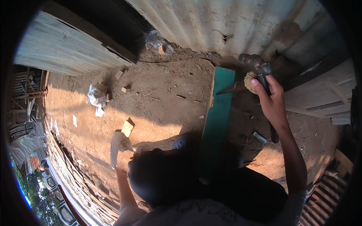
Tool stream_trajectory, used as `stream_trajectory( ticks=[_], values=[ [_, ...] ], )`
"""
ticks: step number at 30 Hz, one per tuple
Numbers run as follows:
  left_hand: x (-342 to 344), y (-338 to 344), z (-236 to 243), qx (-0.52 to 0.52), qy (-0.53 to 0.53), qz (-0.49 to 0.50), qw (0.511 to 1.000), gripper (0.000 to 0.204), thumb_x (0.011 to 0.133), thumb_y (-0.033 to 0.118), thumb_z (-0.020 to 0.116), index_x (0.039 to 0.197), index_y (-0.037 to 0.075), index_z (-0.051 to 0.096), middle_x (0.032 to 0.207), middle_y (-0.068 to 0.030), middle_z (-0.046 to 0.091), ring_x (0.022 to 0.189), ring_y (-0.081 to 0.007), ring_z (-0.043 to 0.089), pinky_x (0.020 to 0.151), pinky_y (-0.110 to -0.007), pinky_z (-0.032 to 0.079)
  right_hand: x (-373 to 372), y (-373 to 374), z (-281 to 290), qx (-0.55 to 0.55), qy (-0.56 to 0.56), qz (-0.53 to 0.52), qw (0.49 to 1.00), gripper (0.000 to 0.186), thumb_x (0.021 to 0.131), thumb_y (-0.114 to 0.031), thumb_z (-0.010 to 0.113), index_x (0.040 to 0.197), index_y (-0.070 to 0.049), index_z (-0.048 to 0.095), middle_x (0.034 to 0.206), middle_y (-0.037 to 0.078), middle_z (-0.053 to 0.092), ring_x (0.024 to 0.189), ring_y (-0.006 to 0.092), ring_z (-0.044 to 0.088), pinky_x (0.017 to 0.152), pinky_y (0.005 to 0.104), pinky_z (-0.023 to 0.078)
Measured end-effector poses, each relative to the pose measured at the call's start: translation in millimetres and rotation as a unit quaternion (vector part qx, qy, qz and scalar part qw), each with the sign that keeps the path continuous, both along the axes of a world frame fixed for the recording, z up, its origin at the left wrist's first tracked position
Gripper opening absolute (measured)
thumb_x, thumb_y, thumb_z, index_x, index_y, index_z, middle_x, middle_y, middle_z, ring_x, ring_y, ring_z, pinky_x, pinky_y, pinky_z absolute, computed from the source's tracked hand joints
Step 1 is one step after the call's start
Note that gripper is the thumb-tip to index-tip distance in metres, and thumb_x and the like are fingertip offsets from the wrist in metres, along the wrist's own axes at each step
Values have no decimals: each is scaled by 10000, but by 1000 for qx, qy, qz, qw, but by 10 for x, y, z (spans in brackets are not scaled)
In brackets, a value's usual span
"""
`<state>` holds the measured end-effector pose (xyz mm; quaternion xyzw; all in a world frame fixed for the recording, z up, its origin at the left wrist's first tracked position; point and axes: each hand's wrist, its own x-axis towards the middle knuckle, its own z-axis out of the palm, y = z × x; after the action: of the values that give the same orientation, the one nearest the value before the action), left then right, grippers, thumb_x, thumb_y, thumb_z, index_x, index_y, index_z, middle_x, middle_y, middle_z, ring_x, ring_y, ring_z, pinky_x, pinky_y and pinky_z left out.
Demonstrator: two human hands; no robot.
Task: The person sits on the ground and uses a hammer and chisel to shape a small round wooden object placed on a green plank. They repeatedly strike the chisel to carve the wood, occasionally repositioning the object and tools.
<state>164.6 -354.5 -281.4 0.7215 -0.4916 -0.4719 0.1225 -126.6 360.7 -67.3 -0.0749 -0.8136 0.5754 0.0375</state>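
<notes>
My right hand (272, 98) is closed around the dark handle of a hammer (257, 64), whose metal head is raised near the corrugated sheet. Against my thumb is a round, tan, fibrous piece (249, 83); I cannot tell what it is. A dark pointed strip (227, 89) crosses the green board (221, 109) beside it, blade or shadow unclear. The long board stands in front of my body, its lower end lost in shade. Low on the left, my left hand (120, 172) is closed on a pale curved wooden piece (114, 148); its fingers are partly hidden.
Corrugated metal sheets (211, 22) stand ahead. A yellowish wood block (128, 128) lies on the dirt near my left hand. Farther off are a white plastic bag (97, 95), a clear plastic bag (156, 42) and small wood scraps (126, 89). Long wooden strips (71, 165) line the left.
</notes>
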Motion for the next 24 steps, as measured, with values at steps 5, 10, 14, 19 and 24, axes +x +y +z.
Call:
stream_trajectory(
  ticks=[5, 10, 14, 19, 24],
  values=[
    [-329, 237, 502, -218, -231, -13, 948, 367, 890, 331, 655, 1121, 69, 543, 658, -2, 443, 522, -88, 394, 445, -240, 320, 53, 130, -48, -6, -21, -22, 1000, 305, 915, -231, 649, 1138, -25, 616, 763, -22, 546, 695, 46, 464, 609, 230, 392],
    [-2443, 1551, 1526, -171, 235, -395, 871, 306, 897, 185, 651, 1138, 25, 551, 592, 29, 413, 534, -61, 352, 485, -246, 298, 44, 121, -24, 29, -1, 5, 1000, 291, 907, -238, 658, 1083, -10, 616, 745, 1, 559, 680, 52, 479, 608, 242, 403],
    [-3787, 3628, 2336, -83, 288, -804, 514, 448, 813, 135, 749, 1209, 40, 564, 949, -55, 642, 890, -147, 612, 767, -289, 499, 31, 5, -32, 32, 39, 27, 998, 299, 900, -241, 668, 1076, -5, 617, 773, 53, 622, 700, 90, 542, 656, 271, 448],
    [-3830, 5327, 2122, -46, 198, -944, 261, 763, 701, 193, 832, 1338, 31, 446, 1237, -168, 565, 1184, -250, 542, 987, -380, 453, 45, -51, -20, 24, 37, 38, 998, 338, 897, -281, 662, 1073, 3, 611, 784, 136, 623, 699, 186, 578, 684, 321, 467],
    [-3655, 5609, 1670, 104, 289, -870, 385, 765, 685, 233, 832, 1281, -43, 440, 1181, -227, 580, 1150, -320, 564, 957, -376, 467, 77, -111, 45, 72, 57, 32, 995, 300, 916, -265, 634, 1019, 5, 555, 752, 172, 581, 672, 279, 560, 668, 364, 460]
  ],
)
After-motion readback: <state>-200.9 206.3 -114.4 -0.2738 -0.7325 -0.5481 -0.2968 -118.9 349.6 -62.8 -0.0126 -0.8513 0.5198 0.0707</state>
